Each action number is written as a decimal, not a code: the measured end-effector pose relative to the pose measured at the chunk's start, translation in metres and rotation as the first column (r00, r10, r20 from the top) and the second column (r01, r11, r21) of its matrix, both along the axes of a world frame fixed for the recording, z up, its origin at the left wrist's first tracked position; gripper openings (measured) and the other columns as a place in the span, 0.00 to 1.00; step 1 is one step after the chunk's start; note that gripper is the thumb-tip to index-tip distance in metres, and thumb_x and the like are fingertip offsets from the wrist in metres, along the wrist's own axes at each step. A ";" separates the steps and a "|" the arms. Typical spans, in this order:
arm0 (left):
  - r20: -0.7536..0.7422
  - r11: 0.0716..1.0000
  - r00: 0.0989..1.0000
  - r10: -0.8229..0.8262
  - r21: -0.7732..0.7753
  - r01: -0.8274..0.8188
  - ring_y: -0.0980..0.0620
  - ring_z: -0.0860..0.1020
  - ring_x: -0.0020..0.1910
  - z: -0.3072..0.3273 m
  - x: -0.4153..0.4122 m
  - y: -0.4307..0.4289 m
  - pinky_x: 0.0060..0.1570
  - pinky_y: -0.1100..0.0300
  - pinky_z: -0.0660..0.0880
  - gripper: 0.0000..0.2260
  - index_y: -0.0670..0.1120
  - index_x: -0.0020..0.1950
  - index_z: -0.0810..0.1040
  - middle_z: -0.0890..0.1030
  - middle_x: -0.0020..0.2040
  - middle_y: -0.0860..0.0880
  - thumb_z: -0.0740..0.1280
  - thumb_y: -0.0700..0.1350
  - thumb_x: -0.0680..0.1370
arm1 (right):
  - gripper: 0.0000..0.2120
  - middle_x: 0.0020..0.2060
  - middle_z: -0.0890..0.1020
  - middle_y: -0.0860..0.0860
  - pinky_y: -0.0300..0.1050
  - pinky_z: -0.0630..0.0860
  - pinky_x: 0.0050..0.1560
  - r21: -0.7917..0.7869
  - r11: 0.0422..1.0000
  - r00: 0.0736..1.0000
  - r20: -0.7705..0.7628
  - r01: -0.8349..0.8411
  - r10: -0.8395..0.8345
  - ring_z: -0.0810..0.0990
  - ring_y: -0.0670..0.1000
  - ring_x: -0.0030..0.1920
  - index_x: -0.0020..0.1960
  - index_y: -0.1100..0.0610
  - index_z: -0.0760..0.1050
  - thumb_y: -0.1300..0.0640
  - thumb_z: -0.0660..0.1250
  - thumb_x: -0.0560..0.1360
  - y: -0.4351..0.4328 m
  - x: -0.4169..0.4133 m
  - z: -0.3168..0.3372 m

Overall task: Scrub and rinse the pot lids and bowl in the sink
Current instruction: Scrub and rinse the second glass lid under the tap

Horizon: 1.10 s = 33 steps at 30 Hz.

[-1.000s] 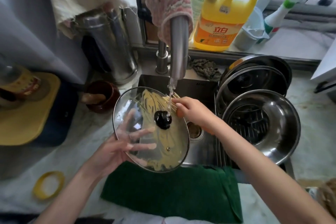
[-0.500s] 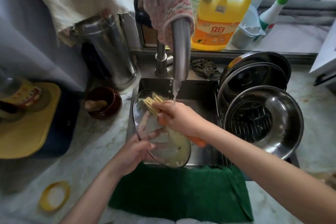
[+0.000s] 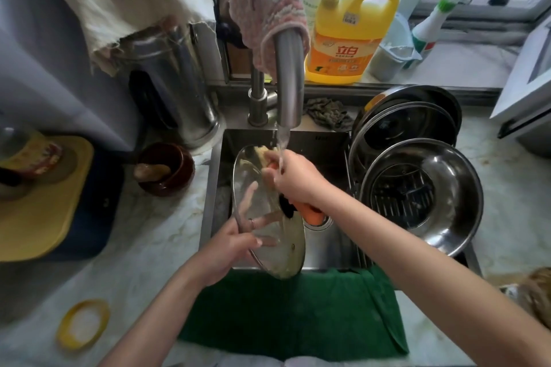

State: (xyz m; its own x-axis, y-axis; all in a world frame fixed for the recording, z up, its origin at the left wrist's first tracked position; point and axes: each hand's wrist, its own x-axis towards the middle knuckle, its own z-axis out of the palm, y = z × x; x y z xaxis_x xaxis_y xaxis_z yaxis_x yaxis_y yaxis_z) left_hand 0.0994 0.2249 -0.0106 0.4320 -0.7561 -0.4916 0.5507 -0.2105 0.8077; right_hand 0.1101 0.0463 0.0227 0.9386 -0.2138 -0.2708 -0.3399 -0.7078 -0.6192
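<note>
Our left hand (image 3: 229, 247) grips the rim of a tilted glass lid (image 3: 286, 250) over the sink (image 3: 328, 247), fingers spread behind the glass. Our right hand (image 3: 293, 176) clutches a brush (image 3: 311, 213) against the lid, under the running tap (image 3: 287, 83). A steel bowl (image 3: 447, 202) sits to the right.

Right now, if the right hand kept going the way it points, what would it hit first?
Probably the glass lid: the right hand holds its brush against the upper rim. Behind that, the sink wall; depth is unclear.

Clear glass lid (image 3: 268, 235) with black knob, orange-handled brush (image 3: 311, 213), green towel (image 3: 298, 310), yellow detergent jug (image 3: 348, 39), pink zigzag cloth (image 3: 268, 6)
</note>
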 end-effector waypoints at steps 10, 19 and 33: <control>0.013 1.000 1.000 0.009 0.011 -0.009 0.41 0.80 0.56 0.003 0.000 -0.001 0.44 0.55 0.79 0.36 0.63 0.71 0.57 0.75 0.67 0.48 0.60 0.29 0.75 | 0.19 0.63 0.76 0.49 0.45 0.72 0.59 -0.011 0.993 0.981 0.154 -0.116 0.116 0.75 0.51 0.61 0.67 0.51 0.73 0.51 0.66 0.76 0.008 -0.014 0.007; 0.091 0.999 0.995 -0.031 0.046 0.027 0.45 0.78 0.60 0.013 0.006 0.002 0.52 0.51 0.77 0.38 0.64 0.73 0.54 0.76 0.66 0.53 0.63 0.32 0.73 | 0.19 0.59 0.77 0.47 0.42 0.72 0.57 0.008 0.993 0.985 0.135 -0.114 0.112 0.75 0.47 0.58 0.67 0.51 0.73 0.50 0.66 0.77 0.006 -0.021 0.011; 0.031 1.000 0.999 0.017 -0.007 -0.017 0.38 0.78 0.59 0.012 0.007 0.005 0.54 0.40 0.73 0.40 0.67 0.71 0.54 0.77 0.65 0.50 0.64 0.35 0.69 | 0.15 0.59 0.78 0.52 0.49 0.74 0.57 0.048 0.999 0.994 0.107 0.001 -0.006 0.77 0.53 0.58 0.65 0.53 0.75 0.54 0.63 0.78 0.005 -0.010 0.010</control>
